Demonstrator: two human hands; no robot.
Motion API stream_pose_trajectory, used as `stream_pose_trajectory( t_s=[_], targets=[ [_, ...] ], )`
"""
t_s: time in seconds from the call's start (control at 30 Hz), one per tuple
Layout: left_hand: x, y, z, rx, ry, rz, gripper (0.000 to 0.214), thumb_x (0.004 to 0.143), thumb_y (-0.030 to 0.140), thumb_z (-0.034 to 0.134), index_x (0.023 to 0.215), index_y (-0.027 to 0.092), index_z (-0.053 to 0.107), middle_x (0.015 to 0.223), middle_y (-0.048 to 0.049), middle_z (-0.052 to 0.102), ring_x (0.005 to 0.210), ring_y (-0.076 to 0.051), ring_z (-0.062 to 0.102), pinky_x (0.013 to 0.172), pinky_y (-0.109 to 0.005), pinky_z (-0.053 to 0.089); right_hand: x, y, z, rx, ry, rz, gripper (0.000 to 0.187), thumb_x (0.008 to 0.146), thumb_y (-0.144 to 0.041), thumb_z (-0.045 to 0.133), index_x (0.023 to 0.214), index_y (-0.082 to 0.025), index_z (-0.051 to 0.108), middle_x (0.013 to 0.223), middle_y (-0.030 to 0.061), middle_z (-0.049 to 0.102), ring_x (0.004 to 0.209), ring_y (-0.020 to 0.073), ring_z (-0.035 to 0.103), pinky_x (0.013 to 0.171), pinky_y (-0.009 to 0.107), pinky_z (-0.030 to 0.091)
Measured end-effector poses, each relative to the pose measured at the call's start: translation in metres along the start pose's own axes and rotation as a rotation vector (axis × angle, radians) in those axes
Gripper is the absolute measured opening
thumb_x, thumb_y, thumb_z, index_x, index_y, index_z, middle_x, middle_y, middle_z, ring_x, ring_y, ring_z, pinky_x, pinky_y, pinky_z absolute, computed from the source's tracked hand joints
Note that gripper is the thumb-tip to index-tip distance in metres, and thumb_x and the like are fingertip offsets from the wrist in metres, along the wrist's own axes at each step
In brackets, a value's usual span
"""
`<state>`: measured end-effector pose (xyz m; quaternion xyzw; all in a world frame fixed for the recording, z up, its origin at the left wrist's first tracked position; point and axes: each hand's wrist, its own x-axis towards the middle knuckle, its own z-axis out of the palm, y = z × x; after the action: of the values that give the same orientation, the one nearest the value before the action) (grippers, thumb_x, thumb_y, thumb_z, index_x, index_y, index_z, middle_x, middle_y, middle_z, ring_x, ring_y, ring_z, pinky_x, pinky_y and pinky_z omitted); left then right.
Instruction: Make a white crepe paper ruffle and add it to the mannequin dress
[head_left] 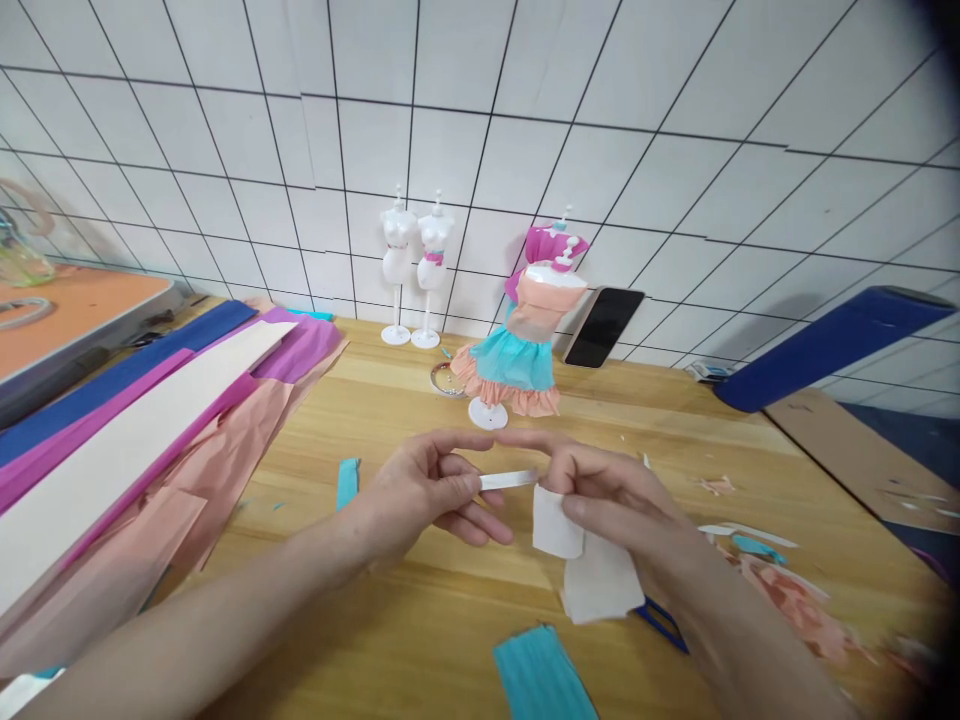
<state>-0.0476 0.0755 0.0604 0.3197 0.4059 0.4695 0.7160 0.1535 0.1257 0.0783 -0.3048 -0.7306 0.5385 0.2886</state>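
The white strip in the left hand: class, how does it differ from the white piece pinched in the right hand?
The white strip is narrow; the white piece is broader and roughly rectangular. The white strip extends sideways from the left hand; the white piece hangs down from the right hand. Both are whitish and held over the table.

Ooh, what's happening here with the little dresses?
A person is handling white pieces. Their left hand pinches a thin white strip, and their right hand holds a small white piece. Behind the hands, a little dress form wears a peach and turquoise dress. Two white dress forms stand by the wall, and colored sheets lie on the left.
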Motion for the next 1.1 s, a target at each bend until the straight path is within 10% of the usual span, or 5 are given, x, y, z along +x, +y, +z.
stream_pose_trajectory(
  t_s=[0.17,0.4,0.67,0.9,1.1],
  targets=[
    [0.001,0.002,-0.004,0.128,-0.081,-0.005,0.042,0.071,0.035,0.072,0.105,0.017,0.055,0.085,-0.0037,0.068,0.044,-0.013,0.065,0.036,-0.016,0.043,0.004,0.01,-0.004,0.207,-0.048,0.012,0.018,0.075,-0.03,0.06,0.065,-0.02,0.049,0.103,0.0085,0.064,0.076,0.0186,0.057,0.054,0.026,0.042],
    [0.01,-0.004,-0.014,0.359,0.031,0.02,0.033,0.076,0.045,0.064,0.069,0.014,0.054,0.038,0.0038,0.053,0.034,-0.01,0.056,0.036,-0.015,0.039,0.004,0.008,0.01,0.331,-0.112,0.066,0.02,0.077,-0.027,0.061,0.065,-0.018,0.048,0.099,0.0068,0.056,0.075,0.0185,0.059,0.06,0.03,0.044],
    [0.002,0.013,-0.02,0.408,-0.137,-0.082,0.029,0.072,0.03,0.07,0.092,0.012,0.058,0.063,-0.0053,0.069,0.061,-0.013,0.068,0.059,-0.02,0.052,0.011,0.014,0.009,0.477,-0.041,0.083,0.015,0.072,-0.026,0.065,0.064,-0.018,0.054,0.099,0.0064,0.06,0.081,0.021,0.06,0.069,0.032,0.045],
    [0.007,0.006,-0.025,0.622,-0.173,0.06,0.019,0.083,0.032,0.055,0.094,0.016,0.054,0.097,-0.0061,0.066,0.053,-0.01,0.064,0.045,-0.019,0.046,0.005,0.01,0.012,0.335,-0.054,0.036,0.015,0.075,-0.023,0.06,0.063,-0.02,0.052,0.112,0.0078,0.063,0.098,0.0248,0.059,0.083,0.039,0.046],
    [0.014,0.002,-0.028,0.78,0.001,0.2,0.019,0.083,0.028,0.052,0.093,0.015,0.062,0.084,-0.0029,0.066,0.047,-0.005,0.052,0.045,-0.02,0.043,-0.002,-0.002,0.019,0.059,-0.057,-0.014,0.014,0.077,-0.017,0.055,0.065,-0.021,0.049,0.12,0.0093,0.061,0.116,0.028,0.052,0.096,0.046,0.038]
  ],
)
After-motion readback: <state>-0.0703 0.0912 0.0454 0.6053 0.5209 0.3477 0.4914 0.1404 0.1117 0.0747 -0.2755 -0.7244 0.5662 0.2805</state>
